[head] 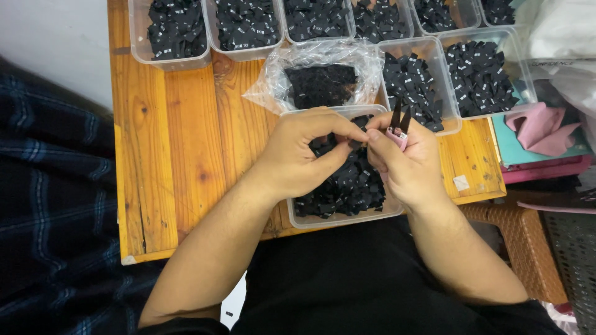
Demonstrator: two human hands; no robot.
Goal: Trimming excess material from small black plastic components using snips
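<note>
My left hand (pixel 298 155) pinches a small black fabric label (pixel 356 144) between thumb and forefinger, over a clear plastic tray (pixel 338 218) full of black labels. My right hand (pixel 406 161) touches the same label with its fingertips and holds small pink-handled thread snips (pixel 398 127), blades pointing up and away. Both hands meet above the tray at the near edge of a wooden table (pixel 180 155).
Several clear trays (pixel 177 37) of black labels line the table's far side, and two more (pixel 478 74) stand at the right. An open plastic bag (pixel 320 77) of labels lies behind the hands. Pink and teal cloth (pixel 543 133) is piled at the right; a wicker chair (pixel 528 248) stands below.
</note>
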